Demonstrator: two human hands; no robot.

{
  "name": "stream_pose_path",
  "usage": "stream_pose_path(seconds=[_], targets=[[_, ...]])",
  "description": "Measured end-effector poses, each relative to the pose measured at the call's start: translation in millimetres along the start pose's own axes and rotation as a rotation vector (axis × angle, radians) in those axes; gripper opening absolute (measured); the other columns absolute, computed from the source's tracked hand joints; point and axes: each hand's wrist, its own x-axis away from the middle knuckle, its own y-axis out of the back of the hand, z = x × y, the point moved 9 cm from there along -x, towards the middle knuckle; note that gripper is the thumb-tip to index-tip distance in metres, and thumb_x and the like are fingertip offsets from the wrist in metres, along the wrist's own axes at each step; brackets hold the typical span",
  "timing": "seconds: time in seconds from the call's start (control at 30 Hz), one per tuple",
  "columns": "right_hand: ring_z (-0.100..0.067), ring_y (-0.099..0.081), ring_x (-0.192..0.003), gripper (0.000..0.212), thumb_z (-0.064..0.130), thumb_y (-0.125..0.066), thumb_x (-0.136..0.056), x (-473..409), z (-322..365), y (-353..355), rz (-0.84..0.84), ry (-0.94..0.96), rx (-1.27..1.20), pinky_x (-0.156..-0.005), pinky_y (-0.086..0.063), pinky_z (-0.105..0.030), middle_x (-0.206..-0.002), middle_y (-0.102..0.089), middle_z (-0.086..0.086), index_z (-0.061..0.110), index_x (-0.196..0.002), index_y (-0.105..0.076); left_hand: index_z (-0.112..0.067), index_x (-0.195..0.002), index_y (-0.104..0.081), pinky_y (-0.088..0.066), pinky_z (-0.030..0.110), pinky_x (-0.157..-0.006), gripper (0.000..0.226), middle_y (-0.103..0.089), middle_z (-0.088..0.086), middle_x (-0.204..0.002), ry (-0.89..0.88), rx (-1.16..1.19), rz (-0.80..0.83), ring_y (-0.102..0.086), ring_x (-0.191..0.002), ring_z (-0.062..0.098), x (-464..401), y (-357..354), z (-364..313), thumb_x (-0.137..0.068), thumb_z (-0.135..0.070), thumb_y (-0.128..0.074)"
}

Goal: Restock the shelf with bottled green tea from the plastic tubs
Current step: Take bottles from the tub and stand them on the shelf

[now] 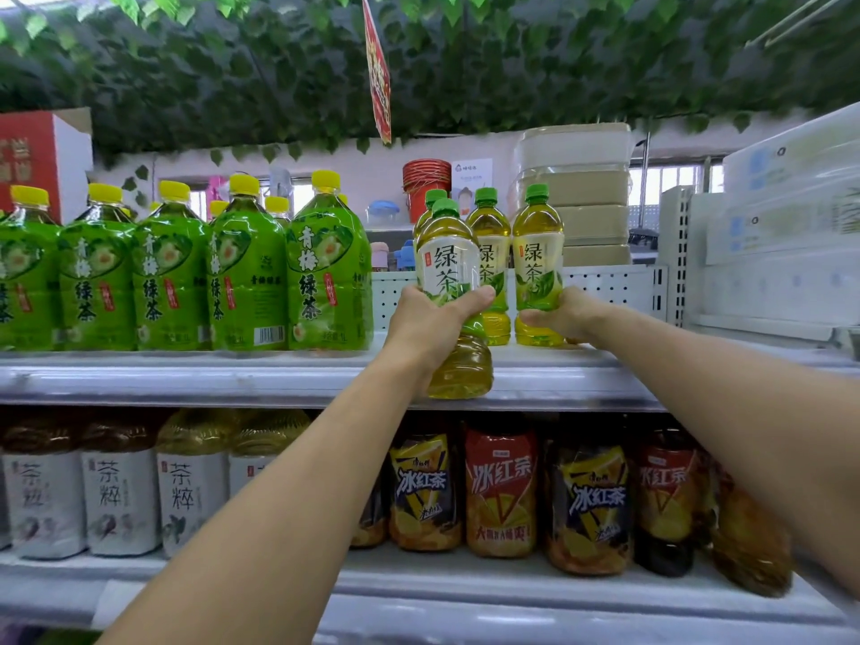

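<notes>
- The left hand (430, 325) grips one green tea bottle (453, 300) around its middle, fingers curled over the label; the bottle is upright and its bottom is in front of the edge of the top shelf (232, 374), lower than the shelf surface.
- The right hand (565, 314) is closed around the lower part of a second green tea bottle (537, 253), which stands upright on the top shelf.
- Between these two there is a third green tea bottle (491, 253) standing on the shelf, just beside the one in the right hand. Behind the bottle in the left hand a fourth green cap (435, 197) is visible; the rest of that bottle is mostly hidden.
- All these bottles have green caps, yellow-green liquid and a pale label with leaves.
- On the left part of the same shelf stands a row of big green bottles with yellow caps (246, 272), near the held bottle but not touching it.
- On the lower shelf (465, 584) stand bottles with white labels (121, 495) at the left and iced tea bottles with yellow and red labels (500, 491) at the right.
- Green plastic leaves (279, 72) hang above, with a red sign (378, 76) among them.
- The plastic tubs are not visible in this view.
</notes>
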Motion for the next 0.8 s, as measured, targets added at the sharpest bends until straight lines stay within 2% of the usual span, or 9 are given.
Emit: stream_pose_path(seconds=[0.13, 0.17, 0.3, 0.4, 0.47, 0.53, 0.63, 0.7, 0.8], targets=[[-0.031, -0.052, -0.118, 0.063, 0.047, -0.061, -0.093, 42.2, 42.0, 50.7, -0.413, 0.154, -0.068, -0.1, -0.045, -0.046, -0.128, -0.053, -0.014, 0.004, -0.135, -0.04, -0.02, -0.117, -0.048, -0.056, 0.05, -0.091, 0.08, -0.068, 0.005, -0.11, 0.007, 0.001, -0.008, -0.068, -0.1, 0.029, 0.5, -0.7, 1.2, -0.057, -0.055, -0.086], [-0.028, -0.055, -0.114, 0.061, 0.049, -0.058, -0.094, 55.6, 58.6, 53.9, -0.389, 0.23, -0.166, -0.097, -0.047, -0.046, -0.125, -0.055, -0.012, 0.005, -0.133, -0.044, -0.019, -0.118, -0.048, -0.056, 0.048, -0.091, 0.078, -0.068, 0.005, -0.109, -0.01, -0.001, -0.021, -0.068, -0.1, 0.028, 0.9, -0.6, 0.2, -0.059, -0.054, -0.087], [-0.017, -0.065, -0.1, 0.065, 0.065, -0.063, -0.081, 100.8, 118.7, 10.2, 0.102, 0.342, -0.282, -0.09, -0.053, -0.039, -0.109, -0.068, -0.004, 0.014, -0.121, -0.059, -0.016, -0.129, -0.038, -0.053, 0.038, -0.087, 0.082, -0.066, 0.0, -0.111, -0.196, -0.11, -0.123, -0.065, -0.102, 0.021, 11.8, -10.1, -20.0, -0.071, -0.047, -0.086], [-0.018, -0.072, -0.088, 0.084, 0.065, -0.087, -0.049, 105.3, 130.4, 22.9, -0.026, 0.351, -0.344, -0.083, -0.059, -0.04, -0.095, -0.073, -0.006, 0.017, -0.113, -0.062, -0.026, -0.126, -0.028, -0.057, 0.043, -0.091, 0.09, -0.067, -0.002, -0.115, -0.334, -0.106, -0.057, -0.068, -0.104, 0.018, 19.7, -33.5, -40.5, -0.059, -0.053, -0.083], [-0.02, -0.073, -0.085, 0.059, 0.049, -0.09, -0.06, 105.3, 128.8, 44.9, -0.095, 0.379, -0.404, -0.079, -0.06, -0.039, -0.093, -0.073, -0.008, 0.019, -0.103, -0.062, -0.024, -0.132, -0.029, -0.056, 0.036, -0.092, 0.092, -0.066, -0.003, -0.118, -0.353, -0.071, 0.098, -0.067, -0.108, 0.015, 17.9, -49.8, -50.3, -0.065, -0.046, -0.087], [-0.018, -0.072, -0.086, 0.054, 0.033, -0.085, -0.075, 101.6, 120.2, 73.4, -0.161, 0.381, -0.461, -0.075, -0.061, -0.034, -0.099, -0.07, -0.007, 0.015, -0.116, -0.054, -0.021, -0.144, -0.031, -0.049, 0.028, -0.093, 0.09, -0.059, 0.0, -0.128, -0.323, -0.122, 0.188, -0.059, -0.117, 0.015, 14.1, -53.8, -55.1, -0.076, -0.055, -0.079], [-0.016, -0.071, -0.082, 0.066, 0.025, -0.081, -0.08, 89.7, 97.2, 110.8, -0.273, 0.354, -0.542, -0.059, -0.061, -0.027, -0.106, -0.066, -0.01, 0.01, -0.13, -0.04, -0.02, -0.15, -0.029, -0.037, 0.038, -0.105, 0.09, -0.037, 0.007, -0.149, -0.227, -0.162, 0.085, -0.041, -0.133, 0.022, -9.7, -35.8, -40.5, -0.082, -0.07, -0.06], [-0.018, -0.069, -0.08, 0.068, 0.02, -0.079, -0.082, 79.3, 76.5, 120.5, -0.299, 0.306, -0.533, -0.051, -0.056, -0.024, -0.108, -0.062, -0.011, 0.01, -0.132, -0.035, -0.017, -0.155, -0.024, -0.032, 0.042, -0.113, 0.087, -0.026, 0.008, -0.153, -0.141, -0.226, -0.02, -0.035, -0.138, 0.023, -27.0, -23.5, -21.6, -0.089, -0.061, -0.06], [-0.024, -0.067, -0.083, 0.07, 0.021, -0.079, -0.081, 62.5, 38.3, 116.3, -0.269, 0.195, -0.465, -0.056, -0.056, -0.031, -0.112, -0.057, -0.014, 0.015, -0.132, -0.03, -0.013, -0.158, -0.014, -0.026, 0.046, -0.119, 0.092, -0.02, 0.01, -0.155, -0.028, -0.306, -0.055, -0.032, -0.143, 0.03, -49.0, -16.3, 2.7, -0.091, -0.043, -0.069]])
